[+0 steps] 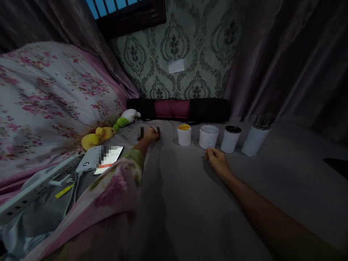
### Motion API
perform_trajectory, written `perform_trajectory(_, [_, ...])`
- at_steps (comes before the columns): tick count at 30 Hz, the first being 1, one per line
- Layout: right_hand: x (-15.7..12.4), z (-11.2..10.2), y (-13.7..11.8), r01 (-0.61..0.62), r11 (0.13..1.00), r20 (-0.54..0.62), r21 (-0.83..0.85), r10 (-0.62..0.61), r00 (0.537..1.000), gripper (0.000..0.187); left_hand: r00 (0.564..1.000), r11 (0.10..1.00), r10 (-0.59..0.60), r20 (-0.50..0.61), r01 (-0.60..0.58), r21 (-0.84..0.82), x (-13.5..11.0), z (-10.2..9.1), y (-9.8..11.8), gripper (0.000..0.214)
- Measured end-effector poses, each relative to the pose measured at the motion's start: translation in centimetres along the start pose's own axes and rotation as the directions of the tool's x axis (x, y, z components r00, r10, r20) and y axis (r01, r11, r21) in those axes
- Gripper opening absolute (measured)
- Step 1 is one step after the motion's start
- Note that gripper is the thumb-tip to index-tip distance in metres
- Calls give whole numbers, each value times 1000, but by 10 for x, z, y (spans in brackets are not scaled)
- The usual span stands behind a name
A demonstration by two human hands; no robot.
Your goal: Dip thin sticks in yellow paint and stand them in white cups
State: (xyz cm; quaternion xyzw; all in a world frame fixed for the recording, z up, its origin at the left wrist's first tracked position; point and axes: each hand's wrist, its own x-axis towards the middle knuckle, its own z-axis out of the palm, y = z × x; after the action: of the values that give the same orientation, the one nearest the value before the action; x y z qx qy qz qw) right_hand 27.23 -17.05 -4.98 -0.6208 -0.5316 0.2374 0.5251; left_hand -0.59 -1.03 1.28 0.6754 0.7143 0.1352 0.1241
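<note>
My left hand [152,134] rests on the grey sheet with its fingers curled closed. Dark brown upright pieces [158,133] show on either side of it; whether they are one thing, and their kind, I cannot tell. My right hand [216,159] is closed in a pinch just in front of a wide white cup [208,139]; anything between its fingertips is hidden. To the left stands a white cup with yellow inside [184,137]. Rightward are a white cup with a dark top [230,140] and a taller white container [254,142] holding several thin dark sticks.
A black and maroon roll [172,108] lies along the wall. At left are soft toys [99,137], a phone [108,159], a power bank [88,159] with a cable, a yellow strip [64,191] and a power strip [35,194]. A dark flat object [337,166] lies far right.
</note>
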Motion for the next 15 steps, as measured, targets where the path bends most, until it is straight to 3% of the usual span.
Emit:
perform_trajectory(6, [-1,1,1,-9,1000,-9,22,10,1000,38,999,1000,5,41,-6,21,5,5,-2,36])
perform_trajectory(15, [3,2,3,-14,1000,-28,28,15,999,43,999,1000,-3,-41,3,-2,6,8,1,17])
